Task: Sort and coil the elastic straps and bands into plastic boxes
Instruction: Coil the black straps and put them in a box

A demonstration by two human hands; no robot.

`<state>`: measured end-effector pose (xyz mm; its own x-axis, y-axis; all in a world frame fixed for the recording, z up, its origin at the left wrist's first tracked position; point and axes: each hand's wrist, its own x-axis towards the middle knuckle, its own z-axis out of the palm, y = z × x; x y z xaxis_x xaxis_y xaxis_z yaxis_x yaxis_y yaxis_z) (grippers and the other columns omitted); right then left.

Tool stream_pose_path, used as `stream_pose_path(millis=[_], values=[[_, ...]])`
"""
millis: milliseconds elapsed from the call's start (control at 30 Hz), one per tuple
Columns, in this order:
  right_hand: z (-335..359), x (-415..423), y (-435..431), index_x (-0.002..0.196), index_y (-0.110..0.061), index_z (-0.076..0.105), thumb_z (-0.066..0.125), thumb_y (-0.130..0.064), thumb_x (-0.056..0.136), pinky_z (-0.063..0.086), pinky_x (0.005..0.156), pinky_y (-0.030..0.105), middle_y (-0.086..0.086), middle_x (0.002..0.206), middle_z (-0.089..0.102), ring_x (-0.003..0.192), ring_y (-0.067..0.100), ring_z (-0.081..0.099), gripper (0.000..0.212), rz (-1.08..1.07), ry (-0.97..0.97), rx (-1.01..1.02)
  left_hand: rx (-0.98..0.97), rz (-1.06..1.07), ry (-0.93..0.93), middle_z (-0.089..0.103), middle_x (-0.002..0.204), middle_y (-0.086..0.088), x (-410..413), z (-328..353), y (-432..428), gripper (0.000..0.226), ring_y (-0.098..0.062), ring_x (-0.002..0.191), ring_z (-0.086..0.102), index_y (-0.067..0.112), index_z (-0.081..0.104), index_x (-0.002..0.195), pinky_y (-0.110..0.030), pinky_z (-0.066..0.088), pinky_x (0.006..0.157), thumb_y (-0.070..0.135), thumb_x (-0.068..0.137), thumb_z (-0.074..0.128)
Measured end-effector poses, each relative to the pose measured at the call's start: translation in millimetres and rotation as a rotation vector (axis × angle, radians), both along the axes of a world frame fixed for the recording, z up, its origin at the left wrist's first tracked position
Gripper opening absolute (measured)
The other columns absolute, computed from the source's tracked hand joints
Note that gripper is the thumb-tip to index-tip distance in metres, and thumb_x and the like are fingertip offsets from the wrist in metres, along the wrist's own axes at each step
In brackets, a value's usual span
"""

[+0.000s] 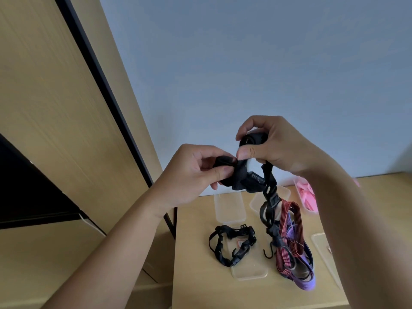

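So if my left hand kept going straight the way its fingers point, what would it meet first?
Most likely your right hand: the left hand points rightward along the black strap both hands pinch, and the right thumb sits just beyond its fingers. Depth is unclear.

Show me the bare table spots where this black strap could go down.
Bare wood runs along the table's near edge, in front of the black buckle strap and clear container. A narrower strip lies left of that strap. Crowded: the red and purple cords, where the held strap dangles.

pink bands (305,197) partly behind forearm (334,197)
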<state>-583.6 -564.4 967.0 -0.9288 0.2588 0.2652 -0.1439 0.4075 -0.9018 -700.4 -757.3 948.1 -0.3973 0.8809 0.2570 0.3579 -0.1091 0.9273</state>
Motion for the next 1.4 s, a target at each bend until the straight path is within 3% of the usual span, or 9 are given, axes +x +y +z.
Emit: stream_pose_path(millis=[200,333,400,567,667,733,833,1067,1400], values=[[-37,-13,-16,0.069,-0.019,0.050,0.058,-0.067,0.088,0.031,0.044,0.022,0.002,0.060,0.043,0.049,0.015,0.031,0.053,0.076,0.051,-0.369,0.220,0.043,-0.224,0.072,0.081,-0.007,6,6,12,0.011,-0.023,0.065,0.065,0.009,0.074,0.092,-0.030,0.054,0.062,0.004,0.083,0.072],[-59,-20,-40,0.066,-0.023,0.049,0.037,-0.054,0.101,0.017,0.043,0.020,-0.002,0.060,0.029,0.049,0.013,0.017,0.048,0.044,-0.121,-0.555,0.295,0.100,-0.418,0.068,0.079,-0.010,9,6,24,0.006,-0.023,0.061,0.061,0.010,0.075,0.086,-0.030,0.053,0.063,0.006,0.082,0.077],[-66,-18,-48,0.074,-0.021,0.046,0.036,-0.068,0.098,0.019,0.040,0.019,-0.001,0.061,0.032,0.047,0.013,0.019,0.054,0.046,-0.122,-0.623,0.306,0.163,-0.524,0.068,0.079,-0.008,9,5,29,0.004,-0.021,0.062,0.061,0.007,0.073,0.087,-0.028,0.053,0.063,0.008,0.084,0.075],[-72,-16,-56,0.101,-0.025,0.048,0.046,-0.048,0.104,0.029,0.038,0.019,0.001,0.074,0.051,0.042,0.010,0.033,0.023,-0.179,0.013,-0.421,0.272,0.277,-0.731,0.071,0.084,-0.007,3,4,32,0.011,-0.017,0.066,0.063,0.012,0.073,0.081,-0.024,0.056,0.066,0.007,0.090,0.072],[-70,-20,-55,0.102,-0.021,0.062,0.049,-0.036,0.105,0.050,0.046,0.033,0.003,0.083,0.060,0.058,0.016,0.059,0.020,-0.288,0.062,-0.217,0.241,0.274,-0.738,0.071,0.083,-0.006,3,7,34,0.004,-0.015,0.066,0.063,0.010,0.072,0.086,-0.023,0.056,0.066,0.009,0.089,0.073],[-69,-21,-52,0.098,-0.010,0.067,0.046,-0.028,0.106,0.057,0.069,0.052,0.013,0.085,0.063,0.078,0.030,0.063,0.029,-0.288,0.061,-0.145,0.212,0.272,-0.712,0.069,0.079,-0.004,3,10,35,0.004,-0.014,0.064,0.063,0.009,0.072,0.092,-0.023,0.055,0.065,0.011,0.089,0.073],[-65,-22,-54,0.120,-0.023,0.065,0.049,-0.022,0.096,0.054,0.091,0.036,0.004,0.101,0.071,0.097,0.025,0.066,0.029,-0.244,0.119,-0.259,0.183,0.259,-0.707,0.070,0.079,-0.004,3,15,36,0.009,-0.014,0.063,0.063,0.008,0.071,0.094,-0.022,0.055,0.063,0.014,0.088,0.074],[-62,-27,-58,0.120,-0.020,0.066,0.059,-0.015,0.101,0.057,0.085,0.037,0.000,0.097,0.073,0.090,0.021,0.069,0.021,-0.279,0.283,-0.273,0.147,0.259,-0.630,0.072,0.077,-0.003,-7,29,35,0.015,-0.012,0.059,0.062,0.019,0.081,0.070,-0.021,0.053,0.059,0.015,0.084,0.078],[-62,-27,-49,0.123,-0.030,0.061,0.040,-0.015,0.101,0.043,0.073,0.043,0.010,0.080,0.064,0.063,0.026,0.054,0.033,-0.001,0.236,-0.671,0.133,0.273,-0.682,0.070,0.078,-0.003,-21,22,31,0.007,-0.013,0.061,0.062,0.010,0.075,0.090,-0.022,0.053,0.059,0.015,0.085,0.078]])
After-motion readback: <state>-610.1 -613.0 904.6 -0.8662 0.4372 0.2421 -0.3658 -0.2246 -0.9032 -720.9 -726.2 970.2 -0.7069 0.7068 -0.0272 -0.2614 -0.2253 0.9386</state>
